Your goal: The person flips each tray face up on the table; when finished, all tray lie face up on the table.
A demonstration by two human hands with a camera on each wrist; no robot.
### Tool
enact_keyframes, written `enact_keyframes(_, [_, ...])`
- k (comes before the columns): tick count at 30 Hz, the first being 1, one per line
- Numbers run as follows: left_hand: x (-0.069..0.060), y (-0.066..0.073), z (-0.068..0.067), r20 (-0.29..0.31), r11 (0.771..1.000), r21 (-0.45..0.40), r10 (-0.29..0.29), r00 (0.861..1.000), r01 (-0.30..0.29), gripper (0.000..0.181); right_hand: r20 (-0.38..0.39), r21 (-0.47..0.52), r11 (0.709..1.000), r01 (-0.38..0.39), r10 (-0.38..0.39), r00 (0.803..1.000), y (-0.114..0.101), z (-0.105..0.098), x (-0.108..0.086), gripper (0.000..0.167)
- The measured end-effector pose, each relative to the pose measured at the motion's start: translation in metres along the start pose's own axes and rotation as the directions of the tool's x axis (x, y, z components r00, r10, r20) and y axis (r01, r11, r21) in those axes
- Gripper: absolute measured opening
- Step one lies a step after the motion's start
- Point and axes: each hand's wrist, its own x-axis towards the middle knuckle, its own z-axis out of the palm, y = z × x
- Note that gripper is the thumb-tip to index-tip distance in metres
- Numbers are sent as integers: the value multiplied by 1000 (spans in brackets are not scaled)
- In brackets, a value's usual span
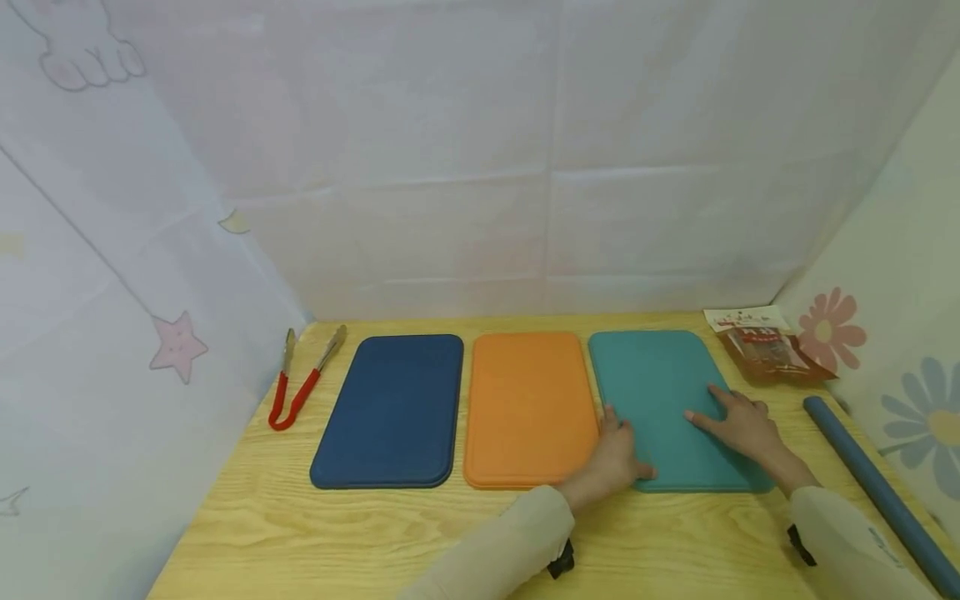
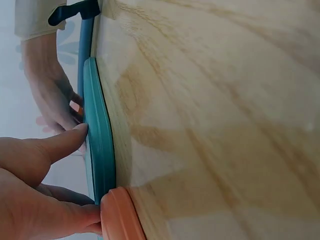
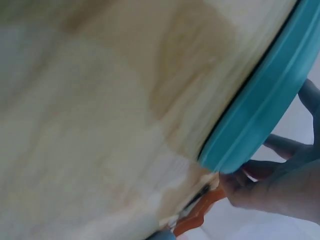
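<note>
A flat teal rectangular board (image 1: 652, 375) with rounded corners lies on the wooden table, right of a similar orange board (image 1: 528, 408). My left hand (image 1: 611, 460) is at the teal board's near left edge, thumb and fingers spread. In the left wrist view, its thumb touches the teal board (image 2: 97, 130), while its fingers reach where the two boards meet, beside the orange board (image 2: 117, 217). My right hand (image 1: 742, 425) rests with spread fingers on the teal board's right part. The right wrist view shows that hand (image 3: 285, 185) against the board's rim (image 3: 255, 110).
A dark blue board (image 1: 390, 408) lies left of the orange one. Red-handled tongs (image 1: 302, 392) are at the far left. Behind the right hand sits a brown plastic packet (image 1: 768, 346) with a white top. A long grey-blue roll (image 1: 877, 479) runs along the right edge, near the cloth wall.
</note>
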Motion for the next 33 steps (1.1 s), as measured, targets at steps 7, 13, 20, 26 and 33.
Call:
enact_keyframes(7, [-1,0,3,-3,999,49,-13,1000,13,89,126,204,967,-150,126,984,2,-10,9,97])
enact_keyframes(13, [-1,3,6,15,988,153,-28,999,26,98,143,367,917,-157,111,984,7,-21,5,88])
enact_keyframes(20, [-1,8,0,41,966,258,-40,998,28,101,55,383,918,-102,88,995,17,-28,3,78])
enact_keyframes(26, [-2,10,-5,70,962,269,-74,995,53,100,-8,381,924,-44,51,999,21,-42,2,63])
enact_keyframes(33, [-4,12,-6,102,964,259,-89,991,60,102,65,464,882,-84,61,996,24,-63,5,65])
